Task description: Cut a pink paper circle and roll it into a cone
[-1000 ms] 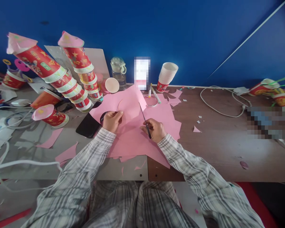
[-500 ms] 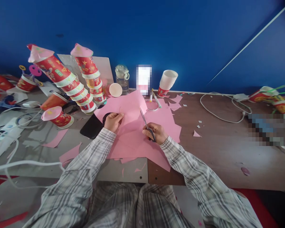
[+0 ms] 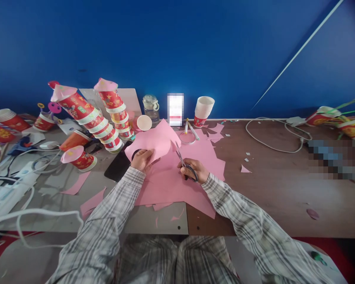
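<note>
My left hand pinches the near edge of a pink paper sheet and lifts it off the table. My right hand grips a pair of scissors, whose blades point up and away into the sheet's right edge. Both hands work over a pile of larger pink sheets lying flat on the table. A black phone lies just left of my left hand.
Stacks of red printed paper cups with pink caps lean at the back left. A white cup stack, a clear bottle, a tape ring and pens stand behind the paper. White cables run right; pink scraps litter the table.
The camera has tilted up, so everything sits lower in view. My left hand has raised and turned the pink sheet, and the scissors have drawn closer to it.
</note>
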Demonstrator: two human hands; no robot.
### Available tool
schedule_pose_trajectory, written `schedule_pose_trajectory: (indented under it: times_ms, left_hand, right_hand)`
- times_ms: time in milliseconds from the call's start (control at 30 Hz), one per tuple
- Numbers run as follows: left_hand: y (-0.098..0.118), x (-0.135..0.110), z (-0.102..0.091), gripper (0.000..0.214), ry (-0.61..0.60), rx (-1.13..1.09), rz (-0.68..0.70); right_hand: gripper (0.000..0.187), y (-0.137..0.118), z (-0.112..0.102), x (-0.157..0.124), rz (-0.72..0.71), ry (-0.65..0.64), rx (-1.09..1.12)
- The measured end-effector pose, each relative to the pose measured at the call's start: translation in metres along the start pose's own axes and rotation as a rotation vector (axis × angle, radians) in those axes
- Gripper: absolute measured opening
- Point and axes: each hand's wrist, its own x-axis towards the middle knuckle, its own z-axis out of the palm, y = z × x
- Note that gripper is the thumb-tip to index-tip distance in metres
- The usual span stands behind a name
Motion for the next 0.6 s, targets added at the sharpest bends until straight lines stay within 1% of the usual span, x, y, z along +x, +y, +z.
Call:
schedule_pose_trajectory:
  times_ms: [100,167,267,333,400,600]
  left_hand:
    - [0.0,0.003,-0.001,0.029,0.035,0.0,0.059]
    - [0.001,0.004,-0.001,0.03,0.095,0.006,0.118]
    - [0.002,0.006,-0.001,0.029,0.163,0.068,0.224]
    - [0.0,0.009,-0.003,0.028,0.186,0.116,0.269]
    - [-0.004,0.011,-0.004,0.027,0.197,0.14,0.283]
    - [-0.013,0.007,0.0,0.023,0.18,0.173,0.248]
  right_hand:
    - [0.066,-0.007,-0.004,-0.005,0.011,-0.033,0.008]
    - [0.064,-0.011,-0.009,-0.006,0.034,-0.048,-0.001]
    - [0.061,-0.015,-0.018,-0.006,0.094,-0.091,-0.024]
    - [0.062,-0.016,-0.024,-0.004,0.123,-0.137,-0.025]
    - [0.063,-0.017,-0.026,-0.003,0.121,-0.152,-0.008]
    - [0.059,-0.021,-0.02,-0.004,0.109,-0.096,0.012]
